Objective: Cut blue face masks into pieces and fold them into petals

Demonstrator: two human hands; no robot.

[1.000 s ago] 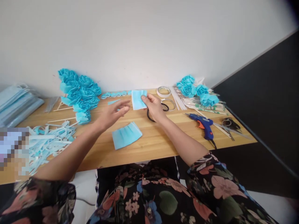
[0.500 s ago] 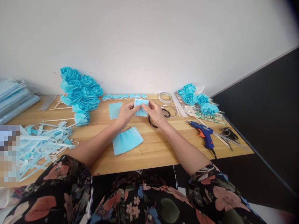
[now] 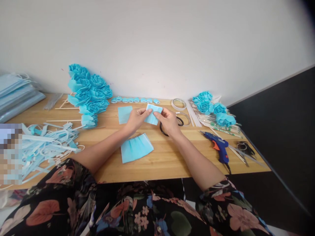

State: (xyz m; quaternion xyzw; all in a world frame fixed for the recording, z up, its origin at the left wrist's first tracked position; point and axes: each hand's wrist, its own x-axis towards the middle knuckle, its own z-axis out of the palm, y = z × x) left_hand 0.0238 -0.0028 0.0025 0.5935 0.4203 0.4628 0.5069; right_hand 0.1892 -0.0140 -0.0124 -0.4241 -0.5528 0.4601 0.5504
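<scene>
Between my two hands is a small light-blue piece of mask fabric (image 3: 153, 118), held up over the middle of the table. My left hand (image 3: 136, 120) pinches its left side with the thumb on top. My right hand (image 3: 169, 122) grips the right side the same way, thumb in front. A flat blue square (image 3: 125, 114) lies just beyond my left hand. Nearer to me rests a larger pleated blue piece (image 3: 136, 148). Black scissor handles (image 3: 164, 129) show partly from under my right hand, and the blades are hidden.
Blue fabric roses (image 3: 90, 90) pile up at the back left, with more roses (image 3: 225, 119) at the right. Small curled pieces (image 3: 136, 100) line the wall. A roll of tape (image 3: 178, 104), a blue glue gun (image 3: 219, 146), cut straps (image 3: 49, 147) and stacked masks (image 3: 18, 93) surround the workspace.
The view has shifted slightly. The fabric piece is now tilted between my fingers, where it was squarer before. Both hands keep their pinch.
</scene>
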